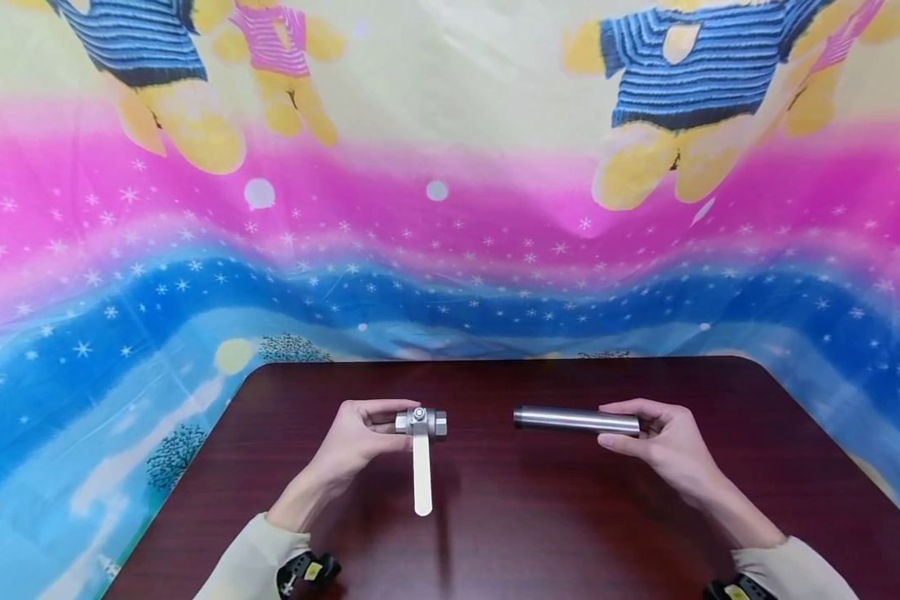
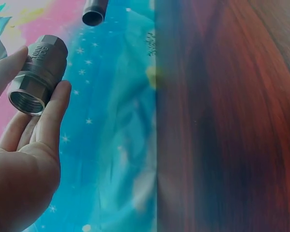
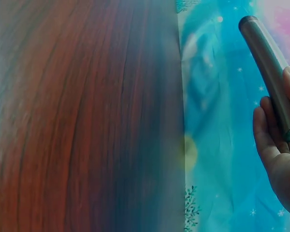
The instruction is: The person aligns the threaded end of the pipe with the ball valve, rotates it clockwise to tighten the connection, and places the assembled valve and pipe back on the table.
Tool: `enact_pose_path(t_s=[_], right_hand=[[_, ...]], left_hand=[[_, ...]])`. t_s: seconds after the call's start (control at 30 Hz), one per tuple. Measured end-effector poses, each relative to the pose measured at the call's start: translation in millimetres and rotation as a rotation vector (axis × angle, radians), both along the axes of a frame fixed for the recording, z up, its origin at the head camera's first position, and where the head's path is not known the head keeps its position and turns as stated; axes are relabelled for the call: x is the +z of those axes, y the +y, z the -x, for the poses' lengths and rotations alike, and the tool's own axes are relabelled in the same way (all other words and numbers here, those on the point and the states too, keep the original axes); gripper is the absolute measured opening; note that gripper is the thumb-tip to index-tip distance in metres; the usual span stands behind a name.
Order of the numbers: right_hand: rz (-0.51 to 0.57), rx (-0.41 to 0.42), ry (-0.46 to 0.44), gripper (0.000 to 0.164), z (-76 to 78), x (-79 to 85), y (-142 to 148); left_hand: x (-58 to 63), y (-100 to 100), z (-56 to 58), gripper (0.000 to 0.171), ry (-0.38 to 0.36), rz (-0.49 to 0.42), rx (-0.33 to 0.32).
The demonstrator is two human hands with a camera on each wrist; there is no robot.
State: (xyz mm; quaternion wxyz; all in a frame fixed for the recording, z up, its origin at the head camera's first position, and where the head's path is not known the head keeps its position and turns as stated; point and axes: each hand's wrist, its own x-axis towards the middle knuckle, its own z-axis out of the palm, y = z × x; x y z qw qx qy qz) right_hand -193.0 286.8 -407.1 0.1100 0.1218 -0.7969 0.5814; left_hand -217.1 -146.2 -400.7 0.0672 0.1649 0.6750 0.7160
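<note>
Above the table, my left hand (image 1: 360, 435) grips a metal ball valve (image 1: 421, 423) between thumb and fingers, its long flat lever handle (image 1: 422, 479) pointing toward me. In the left wrist view the near port of the valve (image 2: 37, 72) shows internal threads. My right hand (image 1: 663, 437) pinches a steel pipe (image 1: 570, 419) near its right end. The pipe lies roughly level, its dark threaded end facing the valve across a gap. In the right wrist view the hollow near end of the pipe (image 3: 270, 72) sits by the palm of the right hand (image 3: 285, 169).
A dark red wood-grain table (image 1: 495, 533) lies beneath both hands. Behind it hangs a colourful printed cloth (image 1: 450, 250) with bears and snowflakes, reaching down to the table's back and side edges. Black straps with devices (image 1: 307, 573) sit at both wrists.
</note>
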Motion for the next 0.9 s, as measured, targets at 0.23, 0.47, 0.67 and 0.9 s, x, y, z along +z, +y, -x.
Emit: enact_pose_path(t_s=[0.23,0.47,0.67,0.9], right_hand=[[0.035,0.026,-0.013,0.044,0.4,2.1,-7.5],[0.063,0.057,-0.020,0.045,0.1,4.1,-13.6],[0.077,0.070,-0.020,0.044,0.4,5.8,-19.9],[0.108,0.108,-0.007,0.042,-0.6,7.4,-29.2]], left_hand=[[7.1,9.6,-4.3,0.054,-0.009,-0.020,-0.006],[8.7,14.9,-4.8,0.053,-0.021,-0.031,-0.027],[8.8,18.6,-4.4,0.052,-0.032,-0.039,-0.033],[7.8,22.8,-3.0,0.051,-0.054,-0.039,-0.027]])
